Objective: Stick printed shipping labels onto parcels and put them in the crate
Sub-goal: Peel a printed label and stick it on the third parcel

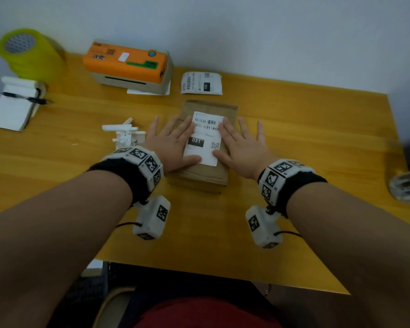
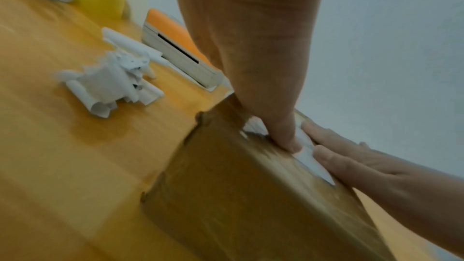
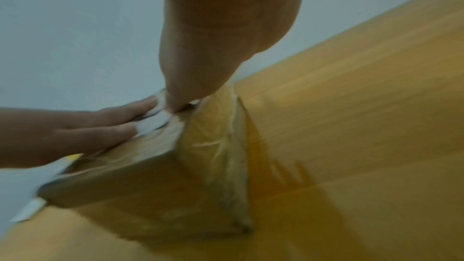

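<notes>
Parcel: brown box (image 1: pixel 206 176) lying flat on the yellow table (image 1: pixel 305 129), straight in front of the person.
Label: white shipping label (image 1: pixel 205 138) lying on the parcel's top face, barcode at the far end.
Left hand: left hand (image 1: pixel 173 144) flat, fingers straight and spread, pressing the label's left edge; it grips nothing.
Right hand: right hand (image 1: pixel 240 145) flat, fingers straight and spread, pressing the label's right edge; it grips nothing.
Second label: printed label (image 1: pixel 201 83) lying on the table beyond the parcel.
Printer: orange-topped printer (image 1: pixel 128 66) at the far edge, left of that label.
Scraps: curled white backing paper (image 1: pixel 123 134) just left of the left hand.
Tape: yellow-green rolls (image 1: pixel 29 53) in the far left corner.
</notes>
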